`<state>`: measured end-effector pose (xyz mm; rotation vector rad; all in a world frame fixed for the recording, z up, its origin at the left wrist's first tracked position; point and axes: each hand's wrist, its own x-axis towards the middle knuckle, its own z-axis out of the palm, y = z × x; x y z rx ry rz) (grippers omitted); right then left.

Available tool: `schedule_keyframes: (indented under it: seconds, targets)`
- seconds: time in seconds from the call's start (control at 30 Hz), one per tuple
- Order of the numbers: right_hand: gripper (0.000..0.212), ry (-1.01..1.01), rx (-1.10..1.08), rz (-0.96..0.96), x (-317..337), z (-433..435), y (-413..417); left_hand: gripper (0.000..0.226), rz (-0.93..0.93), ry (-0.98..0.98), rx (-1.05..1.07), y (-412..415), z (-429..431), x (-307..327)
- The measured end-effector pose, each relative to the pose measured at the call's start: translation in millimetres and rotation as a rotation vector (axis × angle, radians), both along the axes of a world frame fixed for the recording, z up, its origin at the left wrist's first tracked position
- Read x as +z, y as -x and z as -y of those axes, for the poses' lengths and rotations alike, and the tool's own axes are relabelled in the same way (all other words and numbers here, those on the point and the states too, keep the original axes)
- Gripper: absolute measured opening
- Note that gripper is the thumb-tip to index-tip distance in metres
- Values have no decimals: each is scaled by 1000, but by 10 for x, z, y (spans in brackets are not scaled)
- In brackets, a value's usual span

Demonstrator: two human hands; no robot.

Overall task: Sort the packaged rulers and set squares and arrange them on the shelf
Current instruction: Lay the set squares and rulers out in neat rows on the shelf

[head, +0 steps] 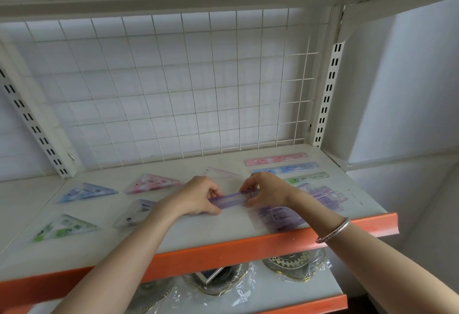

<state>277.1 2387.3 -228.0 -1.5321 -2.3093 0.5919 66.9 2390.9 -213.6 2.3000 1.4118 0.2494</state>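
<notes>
A purple packaged ruler [232, 198] is held just above the shelf [223, 229], near its middle. My left hand [198, 195] pinches its left end and my right hand [264, 189] pinches its right end. Pink [275, 159], blue [285, 168] and green [309, 178] rulers lie in a column at the back right. Set squares lie to the left: pink [154, 182], blue [87, 192], green [64, 229], a clear one [219, 173] behind my hands, and a purple one [139, 212] partly under my left forearm.
Purple packaged pieces [280, 217] [323, 195] lie on the shelf under and right of my right wrist. A white wire grid [173, 90] backs the shelf. The shelf has an orange front lip [223, 251]. Wrapped metal plates [295, 266] sit on the shelf below.
</notes>
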Motion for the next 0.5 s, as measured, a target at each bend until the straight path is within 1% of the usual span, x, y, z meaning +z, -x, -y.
schedule_keyframes:
  seconds: [0.2,0.4,0.5]
  targets:
    - [33,24,-52,-53,-3,24,-115,45,34,22,-1,-120,-76,-34]
    - [25,-9,-129,-205,38,3,-331,38,49,28,-10,-178,-163,-57]
    - [21,-29,-171,-217,86,-13,-498,36,66,5,-1,-191,-211,-57]
